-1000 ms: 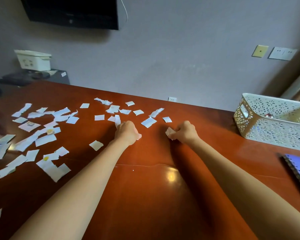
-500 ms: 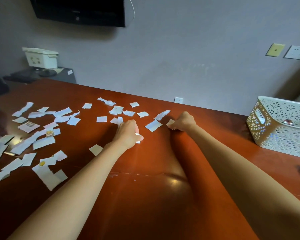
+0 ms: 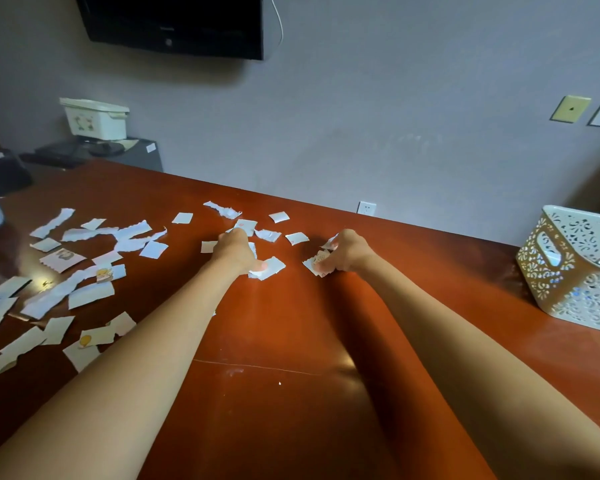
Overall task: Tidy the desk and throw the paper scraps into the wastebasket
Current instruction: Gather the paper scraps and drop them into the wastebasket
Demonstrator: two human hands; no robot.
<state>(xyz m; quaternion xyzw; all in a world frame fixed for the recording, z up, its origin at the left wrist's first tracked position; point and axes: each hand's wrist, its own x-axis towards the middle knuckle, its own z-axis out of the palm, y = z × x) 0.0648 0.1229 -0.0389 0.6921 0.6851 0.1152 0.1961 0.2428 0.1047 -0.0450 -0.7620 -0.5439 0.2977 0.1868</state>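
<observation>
Both bare arms reach up the middle of the frame across the red-brown desk [image 3: 291, 410]. The left hand [image 3: 234, 252] lies knuckles-up just left of centre, its fingers curled and the thumb pinning a white scrap [image 3: 273, 268] against them; the scrap's lower edge rests on the desk. The right hand [image 3: 347, 249], just right of centre and apart from the left, also has its fingers curled and pinches a small bunch [image 3: 315, 265] of torn pieces with faint reddish print, too small to read. The other paper scraps [image 3: 90, 294] lie loose on the desk: a thin scatter just above the two hands, and a much denser spread over the left third of the frame, down to the lower left edge. Some carry small printed pictures in yellow or brown, but no lettering on any can be made out. At the right edge a white openwork basket [image 3: 575, 271] stands on the desk, well apart from the hands, with something shiny inside it. On the grey wall [image 3: 395, 116] a black TV [image 3: 174, 22] hangs at the upper left; the small pale logo on its lower bezel is too blurred to read. Below it a white lidded box [image 3: 94, 117] with a floral motif sits on a grey cabinet [image 3: 142, 154]. A white socket [image 3: 366, 208] shows low on the wall just above the desk's far edge, and a yellow plate [image 3: 570, 109] sits at the upper right.
</observation>
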